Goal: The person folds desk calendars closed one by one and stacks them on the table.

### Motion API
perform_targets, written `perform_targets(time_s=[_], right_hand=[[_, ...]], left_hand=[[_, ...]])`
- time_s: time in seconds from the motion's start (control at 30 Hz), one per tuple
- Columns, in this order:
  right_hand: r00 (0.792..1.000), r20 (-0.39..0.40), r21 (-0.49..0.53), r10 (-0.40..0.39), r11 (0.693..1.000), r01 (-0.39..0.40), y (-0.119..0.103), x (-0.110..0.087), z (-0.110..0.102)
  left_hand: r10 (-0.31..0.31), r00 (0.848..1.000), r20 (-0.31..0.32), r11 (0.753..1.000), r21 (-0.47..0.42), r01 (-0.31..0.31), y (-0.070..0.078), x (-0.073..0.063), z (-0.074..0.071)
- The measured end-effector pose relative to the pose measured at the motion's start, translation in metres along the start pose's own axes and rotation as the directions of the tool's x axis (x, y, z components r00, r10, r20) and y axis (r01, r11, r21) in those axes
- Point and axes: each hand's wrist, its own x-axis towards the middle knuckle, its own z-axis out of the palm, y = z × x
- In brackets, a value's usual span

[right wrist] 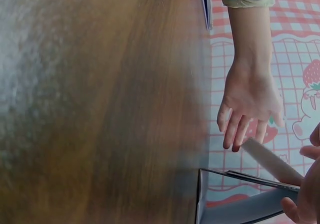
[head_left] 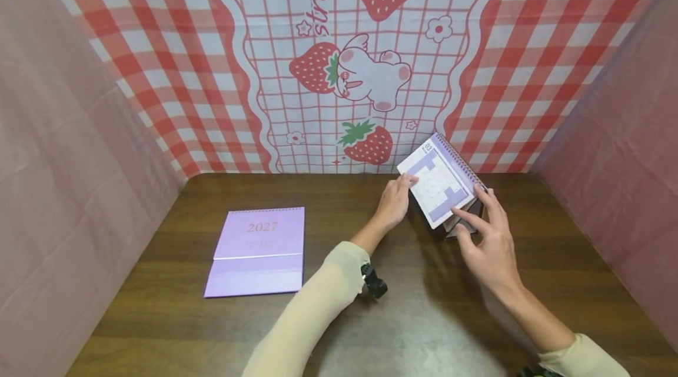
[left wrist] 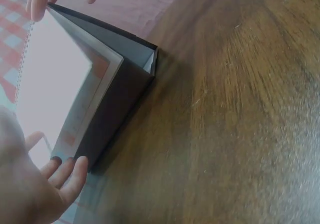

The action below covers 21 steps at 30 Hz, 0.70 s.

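Observation:
A purple-and-white spiral desk calendar (head_left: 436, 183) stands at the back right of the table, tilted, with a page marked 03 facing up. My left hand (head_left: 394, 200) is at its left edge. Its thumb lies over the page, and the other fingers, fairly straight, are at the page's lower edge. At the right end my right hand (head_left: 489, 247) has its fingers spread, with fingertips touching the spiral edge and page corner. The right thumb stands apart from the page in the left wrist view. Beneath the pages shows the dark folded stand (left wrist: 112, 111).
A second purple calendar (head_left: 256, 253), printed 2027, lies on the wooden table (head_left: 159, 306) at the left. A red-and-white checked cloth (head_left: 175, 71) with strawberries hangs behind. Pink cloth walls (head_left: 620, 118) close off both sides.

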Motion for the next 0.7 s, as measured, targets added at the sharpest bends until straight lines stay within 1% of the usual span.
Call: perform_targets(time_s=[0.07, 0.17, 0.23, 0.33, 0.43, 0.5, 0.53, 0.57, 0.63, 0.7], right_hand=[[1.000, -0.003, 0.004, -0.004, 1.000, 0.004, 0.000, 0.001, 0.000], [1.000, -0.012, 0.010, -0.004, 1.000, 0.004, 0.000, 0.002, 0.000], [1.000, -0.017, 0.014, -0.001, 1.000, 0.001, -0.001, 0.003, 0.000], [1.000, -0.024, 0.022, 0.006, 1.000, -0.006, -0.002, 0.004, 0.001], [0.999, -0.035, 0.034, 0.018, 0.999, -0.017, -0.002, 0.005, 0.001], [0.998, -0.049, 0.039, 0.029, 0.999, -0.027, -0.002, 0.005, 0.000], [0.998, -0.059, 0.042, 0.034, 0.999, -0.032, -0.002, 0.005, -0.001], [0.997, -0.068, 0.045, 0.042, 0.998, -0.039, -0.002, 0.005, -0.002], [0.994, -0.088, 0.053, 0.059, 0.997, -0.055, -0.002, 0.004, -0.004], [0.992, -0.101, 0.066, 0.078, 0.995, -0.071, -0.002, 0.004, -0.005]], left_hand=[[-0.003, 1.000, 0.023, 1.000, 0.003, 0.003, 0.006, -0.003, -0.002], [-0.001, 0.998, 0.067, 1.000, 0.025, -0.001, 0.008, -0.004, -0.001], [0.002, 0.995, 0.099, 0.999, 0.044, -0.007, 0.006, -0.002, 0.001], [0.028, 0.991, 0.134, 0.996, 0.077, -0.039, -0.002, 0.003, 0.006], [0.080, 0.988, 0.135, 0.994, 0.066, -0.090, -0.009, 0.005, 0.010], [0.117, 0.984, 0.134, 0.989, 0.076, -0.128, -0.006, 0.003, 0.009], [0.147, 0.981, 0.129, 0.983, 0.094, -0.160, -0.006, 0.002, 0.011], [0.178, 0.976, 0.128, 0.974, 0.116, -0.192, -0.004, 0.001, 0.011], [0.203, 0.967, 0.157, 0.965, 0.136, -0.224, 0.017, -0.010, 0.000], [0.235, 0.953, 0.192, 0.955, 0.140, -0.263, 0.041, -0.022, -0.014]])
